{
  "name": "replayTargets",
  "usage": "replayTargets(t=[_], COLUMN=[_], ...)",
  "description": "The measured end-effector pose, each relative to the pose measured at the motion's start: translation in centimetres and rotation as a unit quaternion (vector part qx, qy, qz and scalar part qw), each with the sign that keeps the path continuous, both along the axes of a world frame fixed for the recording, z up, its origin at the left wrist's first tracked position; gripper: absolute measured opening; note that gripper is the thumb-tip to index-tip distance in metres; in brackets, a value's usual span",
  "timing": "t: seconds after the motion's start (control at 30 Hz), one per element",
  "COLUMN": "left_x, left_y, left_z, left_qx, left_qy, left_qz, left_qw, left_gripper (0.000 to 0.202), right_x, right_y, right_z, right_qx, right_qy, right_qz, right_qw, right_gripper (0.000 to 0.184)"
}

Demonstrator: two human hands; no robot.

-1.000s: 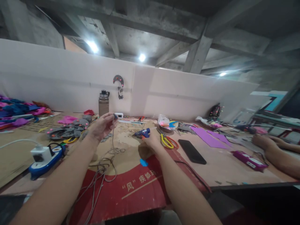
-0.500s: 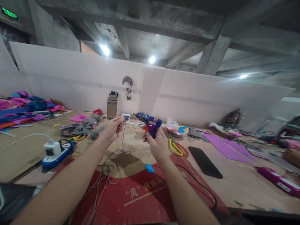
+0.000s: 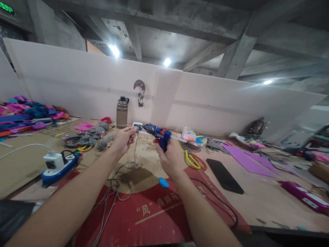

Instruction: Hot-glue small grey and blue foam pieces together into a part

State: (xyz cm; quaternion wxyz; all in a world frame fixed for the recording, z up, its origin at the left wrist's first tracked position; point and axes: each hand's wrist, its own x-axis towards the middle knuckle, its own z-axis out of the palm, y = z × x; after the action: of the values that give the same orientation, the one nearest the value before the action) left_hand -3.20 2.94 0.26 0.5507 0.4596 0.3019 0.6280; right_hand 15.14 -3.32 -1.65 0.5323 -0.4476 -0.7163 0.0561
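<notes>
In my right hand (image 3: 167, 154) is a blue hot glue gun (image 3: 159, 133), its nozzle pointing left and a clear glue stick (image 3: 179, 139) jutting from its back. My left hand (image 3: 125, 139) pinches a small blue-green piece (image 3: 139, 127) together with the end of a grey cord (image 3: 135, 149). The nozzle tip is at or right beside that small piece; I cannot tell whether they touch. From my left fingers the cord hangs down to a loose tangle on the red-printed cardboard (image 3: 154, 223). A bright blue scrap (image 3: 163, 182) lies below my right hand.
Scissors (image 3: 192, 160) and a black phone (image 3: 224, 175) lie right of my right hand. A bottle (image 3: 122, 112) stands by the white partition (image 3: 192, 99). At left are a blue power strip (image 3: 60, 171) and grey felt pieces (image 3: 87, 136). Another person's hand (image 3: 320, 169) shows at far right.
The glue gun has tilted and moved slightly left, bringing its nozzle to the piece in my left hand. Its glue stick now shows at the back.
</notes>
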Motion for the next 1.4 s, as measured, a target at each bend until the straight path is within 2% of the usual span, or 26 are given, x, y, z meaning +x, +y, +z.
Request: replayTargets(t=[0.47, 0.8, 0.97, 1.4], left_x=[0.26, 0.73, 0.72, 0.78], left_y=[-0.31, -0.48, -0.6, -0.6], left_z=[0.01, -0.05, 0.15, 0.05], left_qx=[0.015, 0.028, 0.028, 0.036], left_qy=[-0.004, 0.031, 0.019, 0.043], left_qz=[-0.002, 0.038, 0.045, 0.048], left_qw=[1.0, 0.998, 0.998, 0.997], left_gripper=[0.027, 0.022, 0.022, 0.024], right_x=[-0.08, -0.17, -0.17, -0.25], right_y=[0.14, 0.17, 0.26, 0.14], right_z=[-0.2, -0.44, -0.6, -0.46], right_qx=[-0.014, -0.017, -0.018, -0.006], right_qy=[-0.023, -0.042, -0.057, -0.062], right_qz=[0.008, -0.005, -0.026, -0.022], right_qw=[1.0, 0.999, 0.998, 0.998], right_gripper=[0.03, 0.032, 0.031, 0.033])
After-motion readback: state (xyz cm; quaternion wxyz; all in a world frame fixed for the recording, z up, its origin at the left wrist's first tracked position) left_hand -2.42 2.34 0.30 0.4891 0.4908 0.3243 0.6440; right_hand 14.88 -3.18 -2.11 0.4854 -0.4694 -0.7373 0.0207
